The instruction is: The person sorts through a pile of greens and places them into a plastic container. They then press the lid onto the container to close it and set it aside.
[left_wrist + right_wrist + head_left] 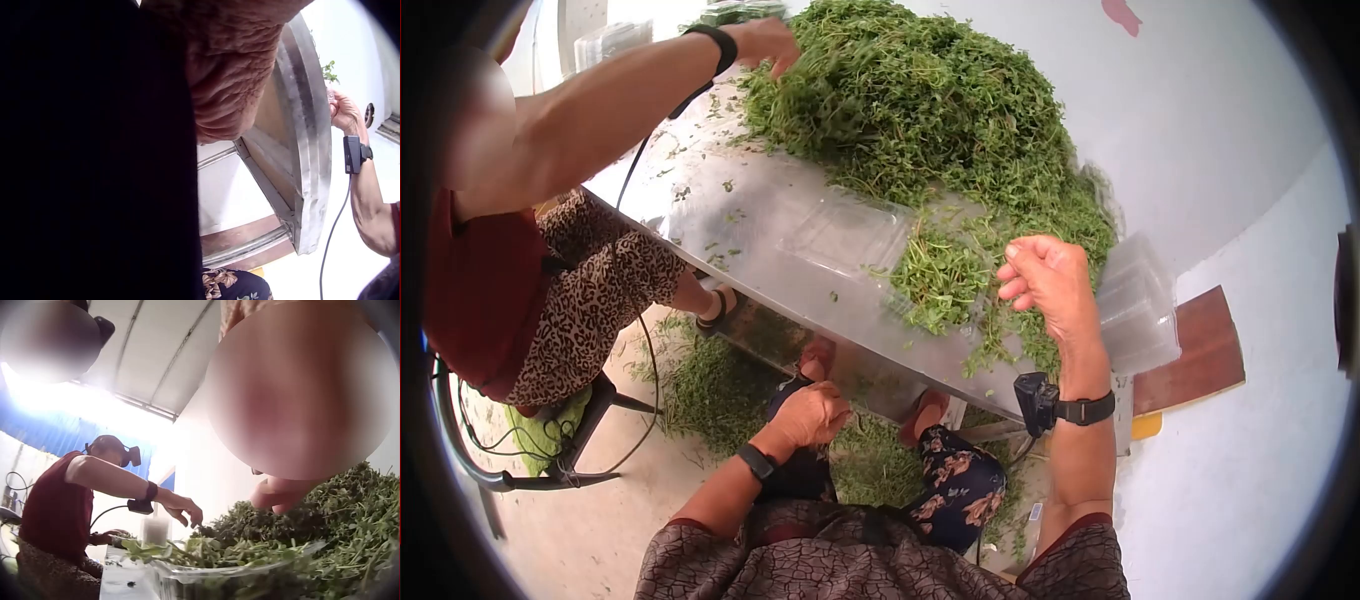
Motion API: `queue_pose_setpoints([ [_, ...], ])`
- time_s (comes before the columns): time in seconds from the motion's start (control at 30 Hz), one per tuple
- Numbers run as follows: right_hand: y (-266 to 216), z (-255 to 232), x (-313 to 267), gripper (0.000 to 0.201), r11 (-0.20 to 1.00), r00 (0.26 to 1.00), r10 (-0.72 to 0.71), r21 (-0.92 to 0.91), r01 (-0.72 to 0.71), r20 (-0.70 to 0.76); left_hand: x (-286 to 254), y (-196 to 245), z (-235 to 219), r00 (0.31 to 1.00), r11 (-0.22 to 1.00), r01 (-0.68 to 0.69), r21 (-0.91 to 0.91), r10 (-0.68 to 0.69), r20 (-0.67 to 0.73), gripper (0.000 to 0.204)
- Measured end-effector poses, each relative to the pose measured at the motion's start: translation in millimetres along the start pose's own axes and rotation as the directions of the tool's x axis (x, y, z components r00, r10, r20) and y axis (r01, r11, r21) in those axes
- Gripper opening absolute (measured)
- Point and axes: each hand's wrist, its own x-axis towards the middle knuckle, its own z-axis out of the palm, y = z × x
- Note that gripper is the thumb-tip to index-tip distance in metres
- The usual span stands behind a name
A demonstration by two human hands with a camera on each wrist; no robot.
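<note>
My left hand (812, 413) hovers over my lap in front of the table edge, fingers loosely curled and nothing in them. In the left wrist view its wrinkled skin (228, 81) fills the top, partly dark. My right hand (1048, 280) is raised over the right part of the table, fingers loosely bent, with no greens visible in it. Just left of it lies a clear plastic box heaped with green leafy sprigs (940, 280). The box's rim (212, 572) shows close below the hand in the right wrist view. A large pile of greens (940, 90) rises behind.
An empty clear box (847, 232) lies on the metal table (750, 250). Stacked clear boxes (1138, 305) stand at the right end. Another person's hand (765, 45) reaches to the pile from the left. Loose greens (720, 395) cover the floor under the table.
</note>
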Motion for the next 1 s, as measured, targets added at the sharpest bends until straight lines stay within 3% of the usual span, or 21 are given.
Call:
queue_pose_setpoints([
  [0.2, 28, -23, -1, 0.021, 0.972, 0.995, 0.088, -0.215, -0.094, -0.037, 3, 2, 1, 0.999, 0.998, 0.031, -0.057, -0.033, -0.029, 0.011],
  [0.27, 39, -31, -2, 0.022, 0.925, 0.996, 0.061, -0.372, -0.078, -0.058, 6, 4, 0, 0.998, 0.997, 0.067, -0.043, -0.067, -0.017, 0.010],
  [0.4, 60, -48, 9, 0.023, 0.906, 0.985, 0.032, -0.411, -0.099, -0.167, 7, 4, 2, 0.998, 0.996, 0.053, -0.069, -0.056, -0.039, 0.010],
  [0.5, 62, -51, 14, 0.026, 0.842, 0.978, 0.061, -0.516, -0.159, -0.201, 9, 3, 3, 0.997, 0.996, 0.038, -0.085, -0.043, -0.061, 0.010],
  [0.6, 58, -45, 21, 0.033, 0.655, 0.969, -0.133, -0.752, -0.072, -0.209, 9, 1, 6, 0.996, 0.995, 0.054, -0.088, -0.061, -0.069, 0.010],
  [0.73, 49, -42, 43, 0.031, 0.639, 0.965, -0.170, -0.768, -0.045, -0.199, 13, 0, 5, 0.996, 0.992, 0.077, -0.103, -0.081, -0.034, 0.011],
  [1.0, 65, -34, 82, 0.031, 0.383, 0.986, -0.153, -0.924, -0.005, -0.068, 16, 0, 9, 0.995, 0.989, 0.086, -0.120, -0.091, -0.036, 0.013],
])
